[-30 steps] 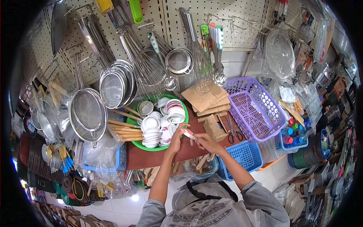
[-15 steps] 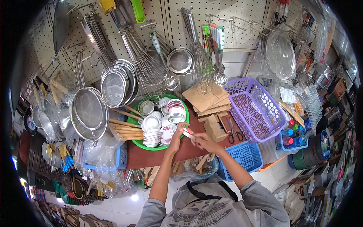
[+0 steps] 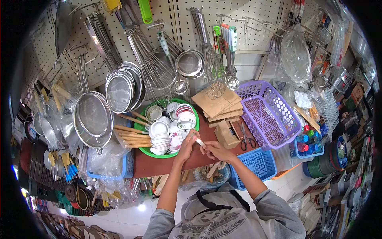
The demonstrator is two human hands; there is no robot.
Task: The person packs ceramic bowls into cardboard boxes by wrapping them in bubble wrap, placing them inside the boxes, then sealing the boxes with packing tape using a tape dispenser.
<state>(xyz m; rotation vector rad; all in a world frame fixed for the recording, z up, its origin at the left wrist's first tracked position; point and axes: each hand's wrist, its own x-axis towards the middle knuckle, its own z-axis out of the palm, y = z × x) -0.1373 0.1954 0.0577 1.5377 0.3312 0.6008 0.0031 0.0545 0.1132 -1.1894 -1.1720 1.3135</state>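
Over the red tabletop (image 3: 159, 167), my left hand (image 3: 186, 148) pinches a small white dish (image 3: 199, 141), seen nearly edge-on. My right hand (image 3: 217, 151) is closed too, its fingertips curled on the dish's lower right edge. To the left of my hands, a green basin (image 3: 149, 154) carries stacked small white bowls (image 3: 160, 144), some with floral or red patterns. A glass-like cup (image 3: 154, 113) and several wooden handles (image 3: 133, 139) lie at its left side.
Brown cardboard pieces (image 3: 217, 104) and an open small box (image 3: 227, 134) lie beyond my hands. Black scissors (image 3: 247, 142), a purple basket (image 3: 274, 115) and a blue basket (image 3: 258, 164) are to the right. Whisks (image 3: 157, 73) and strainers (image 3: 94, 115) hang overhead.
The dish has turned in my fingers: its reddish patch showed before and now mainly the white rim shows. My right fingers have shifted slightly; the basin and bowls stay put.
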